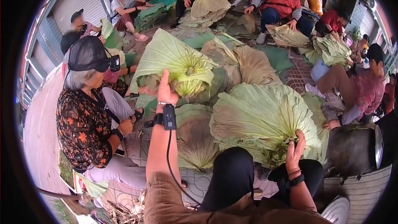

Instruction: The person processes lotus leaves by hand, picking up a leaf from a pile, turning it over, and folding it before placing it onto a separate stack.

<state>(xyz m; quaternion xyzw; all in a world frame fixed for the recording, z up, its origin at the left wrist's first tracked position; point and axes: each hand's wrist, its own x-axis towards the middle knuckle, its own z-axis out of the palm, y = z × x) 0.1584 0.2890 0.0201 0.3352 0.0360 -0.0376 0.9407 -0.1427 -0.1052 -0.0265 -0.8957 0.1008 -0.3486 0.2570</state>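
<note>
My left hand [165,91] is raised and holds up one large pale green lotus leaf [176,60] by its centre, folded into a cone. A black band with a cable sits on that wrist. My right hand [295,149] grips the gathered centre of a thick stack of lotus leaves [261,118] that rests against my right knee. Both knees, in black trousers, show at the bottom of the view.
Several people sit in a ring on the paved ground, each with leaf piles. A person in a black cap [89,54] sits close on my left. More flattened leaves [195,141] lie between my legs. A dark metal pot [356,149] stands at right.
</note>
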